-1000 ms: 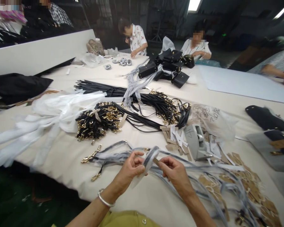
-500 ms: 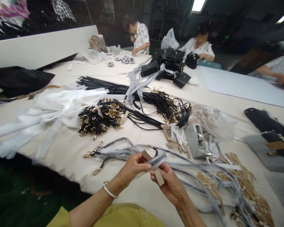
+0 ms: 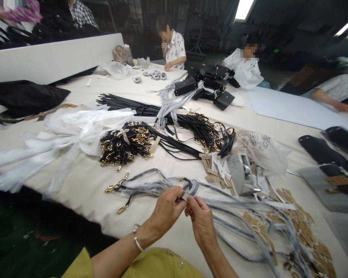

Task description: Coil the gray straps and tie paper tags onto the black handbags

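My left hand (image 3: 169, 206) and my right hand (image 3: 200, 220) meet above the near edge of the table, both closed in a pinch. Between their fingertips is a small pale card strip (image 3: 185, 196), mostly covered by the fingers. A coiled strap in clear plastic (image 3: 194, 187) shows just behind the fingertips, against the strip. More plastic-sleeved straps (image 3: 232, 208) lie beneath and to the right of my hands. Gold clasps (image 3: 117, 185) on strap ends rest to the left.
A grey tape dispenser (image 3: 240, 173) stands beside loose card strips (image 3: 213, 177). Brown string tags (image 3: 301, 224) spread at right. Farther back are bundled black straps (image 3: 127, 144), white plastic sleeves (image 3: 84, 131) and black bags (image 3: 208, 83). Several co-workers sit or stand around the table.
My hands have drawn together, and the card strip, which stuck out on both sides of the coil, is now folded and mostly hidden in my fingers. A co-worker at the back now handles white plastic.
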Demonstrator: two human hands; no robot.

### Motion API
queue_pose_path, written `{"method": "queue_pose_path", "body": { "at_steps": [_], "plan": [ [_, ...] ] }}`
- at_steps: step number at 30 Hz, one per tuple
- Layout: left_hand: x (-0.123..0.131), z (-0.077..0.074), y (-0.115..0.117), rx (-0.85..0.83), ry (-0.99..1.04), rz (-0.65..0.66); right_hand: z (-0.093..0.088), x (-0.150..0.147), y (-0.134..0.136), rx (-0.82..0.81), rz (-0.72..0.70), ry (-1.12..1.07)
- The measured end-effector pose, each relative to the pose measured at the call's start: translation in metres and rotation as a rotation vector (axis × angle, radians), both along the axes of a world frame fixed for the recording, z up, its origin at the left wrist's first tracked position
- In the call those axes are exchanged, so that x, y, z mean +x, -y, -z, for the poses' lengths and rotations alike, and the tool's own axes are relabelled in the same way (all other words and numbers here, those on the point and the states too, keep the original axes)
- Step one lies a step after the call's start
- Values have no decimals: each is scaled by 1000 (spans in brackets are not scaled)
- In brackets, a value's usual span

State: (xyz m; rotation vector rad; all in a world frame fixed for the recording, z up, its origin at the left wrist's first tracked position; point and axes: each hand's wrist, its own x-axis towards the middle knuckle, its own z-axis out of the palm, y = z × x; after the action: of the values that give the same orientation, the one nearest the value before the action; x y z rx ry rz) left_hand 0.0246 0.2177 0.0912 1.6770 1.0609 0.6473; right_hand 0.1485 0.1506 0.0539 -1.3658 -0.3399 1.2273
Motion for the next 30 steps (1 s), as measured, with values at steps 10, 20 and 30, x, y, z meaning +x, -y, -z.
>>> {"method": "queue_pose_path", "body": {
  "at_steps": [10,20,30],
  "plan": [
    [-16,0,-12,-63,-38,52,7,-18,0,11,79,84],
    [-16,14,-6,342,-80,92,-4,-22,4,-78,73,-74],
    [-23,26,12,365,-43,290,-8,-13,7,54,102,-381]
  ]
}}
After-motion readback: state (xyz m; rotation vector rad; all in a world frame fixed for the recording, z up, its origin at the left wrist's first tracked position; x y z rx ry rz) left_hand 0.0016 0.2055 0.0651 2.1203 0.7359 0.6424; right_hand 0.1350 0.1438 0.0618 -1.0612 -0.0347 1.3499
